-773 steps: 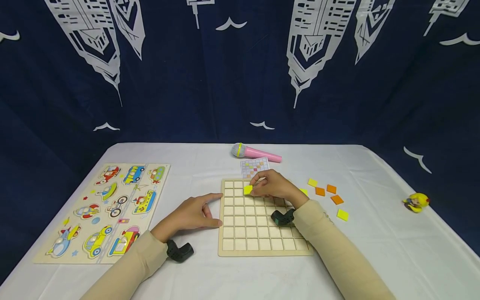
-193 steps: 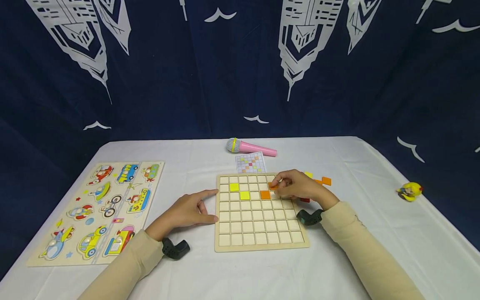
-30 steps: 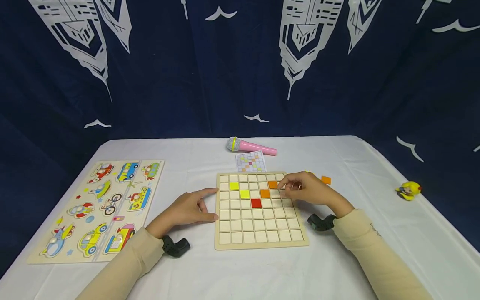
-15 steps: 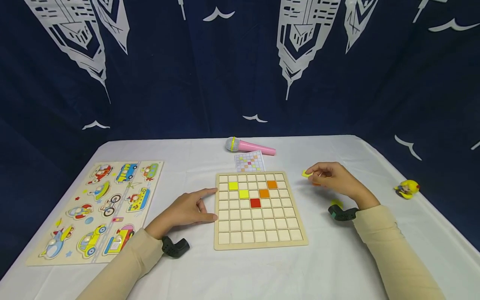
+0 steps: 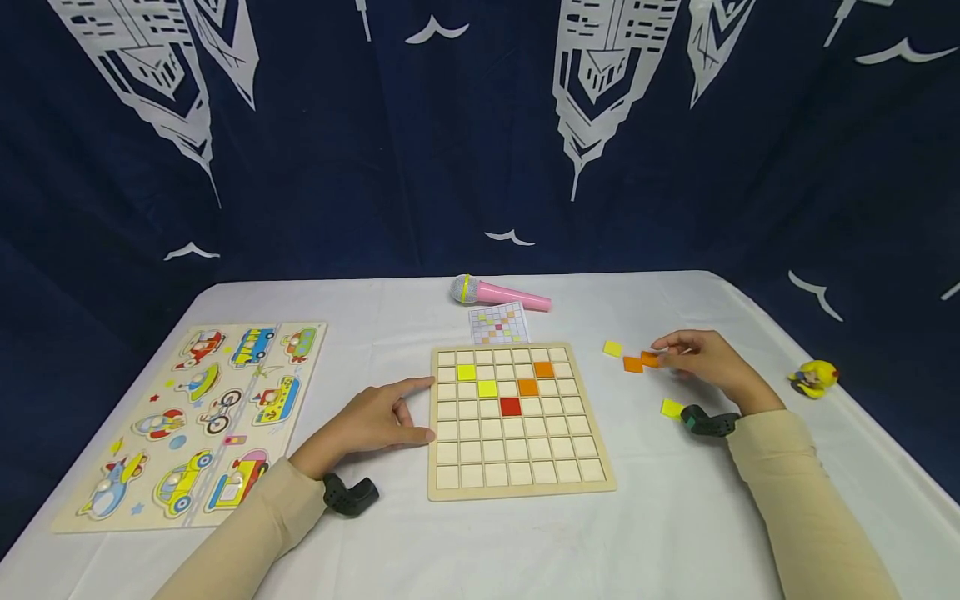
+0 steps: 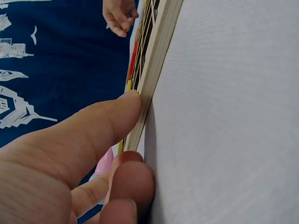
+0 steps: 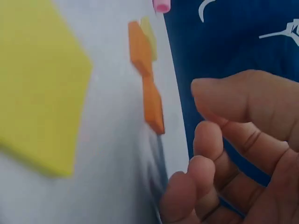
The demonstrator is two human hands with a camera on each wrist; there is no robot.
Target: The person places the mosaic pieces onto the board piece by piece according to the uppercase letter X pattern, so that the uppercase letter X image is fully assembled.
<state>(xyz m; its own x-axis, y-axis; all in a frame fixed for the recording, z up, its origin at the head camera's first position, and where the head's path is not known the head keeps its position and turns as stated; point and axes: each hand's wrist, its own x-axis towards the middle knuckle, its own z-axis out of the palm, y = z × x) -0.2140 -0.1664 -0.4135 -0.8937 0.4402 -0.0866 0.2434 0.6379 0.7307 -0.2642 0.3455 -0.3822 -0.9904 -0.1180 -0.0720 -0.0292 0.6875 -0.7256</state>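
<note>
Left hand (image 5: 367, 421): thumb and index finger spread apart, tips against the left edge of the wooden board (image 5: 495, 451). Board pale, flat on the tablecloth (image 5: 480, 550), ruled into square cells. Five tiles in its cells form a V: red tile (image 5: 511, 407) at the point, two yellow tiles (image 5: 487, 389) up the left arm, two orange tiles (image 5: 528, 387) up the right. Right of board, a loose yellow tile (image 5: 671, 408). Right hand (image 5: 701, 360): thumb and fingertips apart, nothing between, just beside loose orange tiles (image 5: 633, 364). Farther: pattern card (image 5: 498, 323), pink microphone (image 5: 513, 296).
</note>
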